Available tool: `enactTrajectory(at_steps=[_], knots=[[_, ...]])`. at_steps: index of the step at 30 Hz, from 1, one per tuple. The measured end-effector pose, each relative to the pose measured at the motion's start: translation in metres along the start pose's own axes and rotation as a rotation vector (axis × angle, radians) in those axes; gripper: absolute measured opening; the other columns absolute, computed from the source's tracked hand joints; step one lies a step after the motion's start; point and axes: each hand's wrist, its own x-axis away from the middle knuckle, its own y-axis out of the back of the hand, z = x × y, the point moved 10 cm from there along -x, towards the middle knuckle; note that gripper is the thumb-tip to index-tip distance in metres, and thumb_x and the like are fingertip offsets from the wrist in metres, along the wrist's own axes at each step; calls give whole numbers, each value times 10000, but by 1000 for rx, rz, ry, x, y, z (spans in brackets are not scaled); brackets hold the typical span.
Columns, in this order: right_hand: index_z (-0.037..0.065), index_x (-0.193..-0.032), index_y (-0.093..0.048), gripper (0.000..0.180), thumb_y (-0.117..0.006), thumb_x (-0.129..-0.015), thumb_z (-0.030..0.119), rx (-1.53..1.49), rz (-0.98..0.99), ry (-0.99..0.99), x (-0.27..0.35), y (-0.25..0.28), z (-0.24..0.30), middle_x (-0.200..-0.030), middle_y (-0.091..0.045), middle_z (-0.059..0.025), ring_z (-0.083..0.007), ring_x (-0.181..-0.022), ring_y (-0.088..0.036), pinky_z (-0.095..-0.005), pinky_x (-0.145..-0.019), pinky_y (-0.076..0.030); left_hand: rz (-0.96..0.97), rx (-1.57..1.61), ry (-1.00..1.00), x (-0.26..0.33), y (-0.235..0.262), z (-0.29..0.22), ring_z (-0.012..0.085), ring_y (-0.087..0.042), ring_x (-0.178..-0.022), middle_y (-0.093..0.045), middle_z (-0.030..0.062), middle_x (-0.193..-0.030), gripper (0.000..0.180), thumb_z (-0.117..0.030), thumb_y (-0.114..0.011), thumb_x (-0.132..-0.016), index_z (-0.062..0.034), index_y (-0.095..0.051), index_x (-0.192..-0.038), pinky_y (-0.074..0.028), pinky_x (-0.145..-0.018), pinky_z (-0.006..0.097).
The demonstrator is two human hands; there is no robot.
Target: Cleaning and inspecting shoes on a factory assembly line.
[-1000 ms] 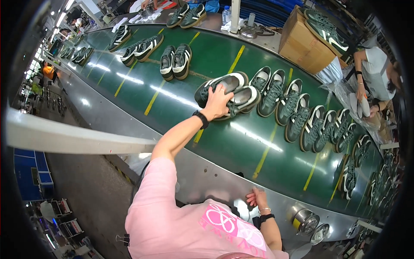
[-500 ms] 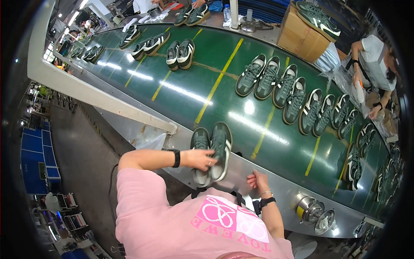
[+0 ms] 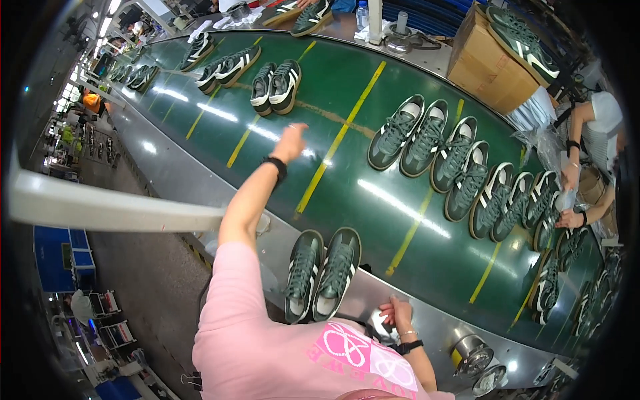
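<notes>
Two green sneakers (image 3: 323, 272) sit side by side at the green belt's (image 3: 373, 193) near edge, toes far, heels near. Left hand (image 3: 291, 141) reaches far, fingers loosely spread, empty; right hand (image 3: 397, 313) pinches something small and pale.

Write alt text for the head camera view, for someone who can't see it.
A person in a pink shirt reaches the open left hand over a green conveyor belt lined with dark green sneakers, toward one pair. Another pair sits at the belt's near edge, while the right hand rests on the metal ledge.
</notes>
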Motion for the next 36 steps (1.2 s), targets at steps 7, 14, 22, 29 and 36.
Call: enactTrajectory(at_steps=[7,14,22,29,36], knots=[[-54,-844,-720,543,-514,-1008,421,-75,-36,-76,9,8,-2,-638,-693,-129,-137,-397,-565,-218,-354,-371,-337,-263,433,-95,36,102,302,-309,-1436,-370,-7,-1536,757,10,-608,-813,-228,-366,-1489,-344,-1065,609],[-56,-813,-714,558,-499,-1011,420,-46,-44,-113,11,16,0,-632,-693,-147,-156,-390,-577,-229,-348,-377,-292,-570,455,-101,11,114,292,-505,-1180,-581,90,-1242,295,-92,-624,-852,-133,-636,-1144,-451,-938,439],[-52,-820,-718,545,-506,-1013,412,-34,-70,-76,15,26,-6,-633,-694,-137,-148,-385,-572,-223,-343,-381,-284,-232,281,-28,9,16,301,-496,-1132,-624,100,-1160,470,-207,-855,-652,-111,-705,-1087,-414,-961,419],[36,-938,-728,383,-548,-1017,365,93,-206,339,43,46,-21,-692,-688,-23,-80,-538,-596,-219,-489,-456,-189,445,62,91,13,-112,340,-550,-1069,-635,133,-1089,542,-175,-889,-629,14,-666,-1085,-449,-948,397],[57,-1018,-690,186,-679,-896,197,425,-792,678,141,118,-27,-904,-664,-109,-257,-811,-632,-353,-739,-504,255,732,-174,244,55,-265,148,-551,-848,-535,39,-884,402,-79,-838,-676,43,-646,-1007,-444,-775,283]])
